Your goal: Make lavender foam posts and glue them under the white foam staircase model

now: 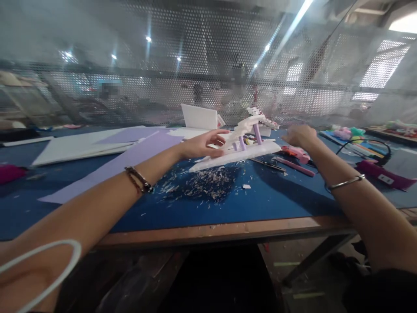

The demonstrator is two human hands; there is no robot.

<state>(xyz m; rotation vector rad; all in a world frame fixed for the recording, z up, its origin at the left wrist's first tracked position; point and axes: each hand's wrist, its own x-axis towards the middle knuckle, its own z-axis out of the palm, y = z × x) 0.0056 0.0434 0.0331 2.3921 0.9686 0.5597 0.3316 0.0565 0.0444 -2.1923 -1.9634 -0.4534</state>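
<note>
A white foam model (249, 150) with a flat base, purple posts and a curved, stepped white upper part is tilted above the blue table. My left hand (208, 145) grips its left side, fingers curved and partly hidden by the model. Just past the model's right end is my right hand (299, 134), its fingers curled inward. The hand is a little blurred, and whatever it may hold does not show. Under the model, small white shavings (208, 184) are scattered over the table.
Purple sheets (120, 161) and white boards (78, 148) lie at left. A white panel (199, 116) stands behind. Near my right hand are a pink tool (296, 154), pens (269, 165) and a magenta case (384, 174) beside a black cable. The table's wooden edge (211, 230) runs in front.
</note>
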